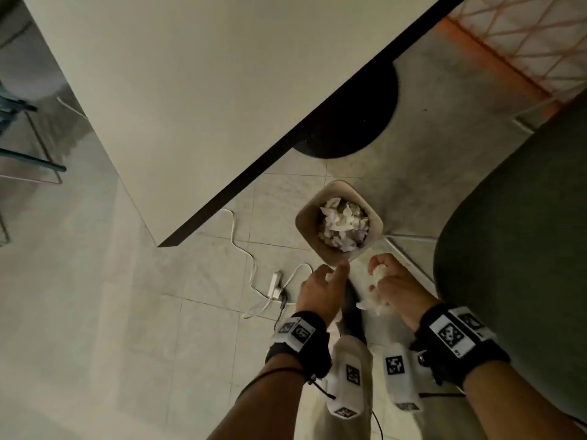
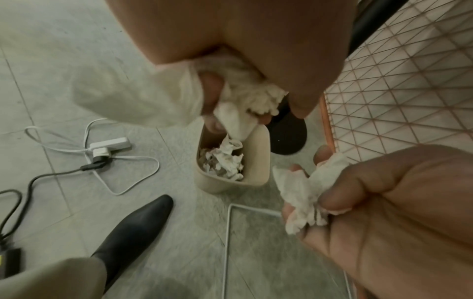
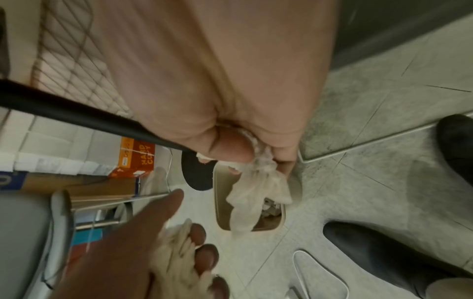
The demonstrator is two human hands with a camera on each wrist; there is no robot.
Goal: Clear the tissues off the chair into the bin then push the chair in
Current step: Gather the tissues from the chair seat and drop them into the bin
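Observation:
A beige bin stands on the floor by the table corner, holding several crumpled white tissues. Both hands hover just above its near rim. My left hand grips a wad of tissue, with a loose end hanging over the bin's mouth. My right hand clutches another crumpled tissue, which dangles above the bin in the right wrist view. The dark green chair seat is at the right, and no tissue shows on the part in view.
The white table with a dark edge overhangs the floor, its black round base beyond the bin. A white power strip with cables lies left of my hands. My black shoe is near the bin. Boxes sit under the table.

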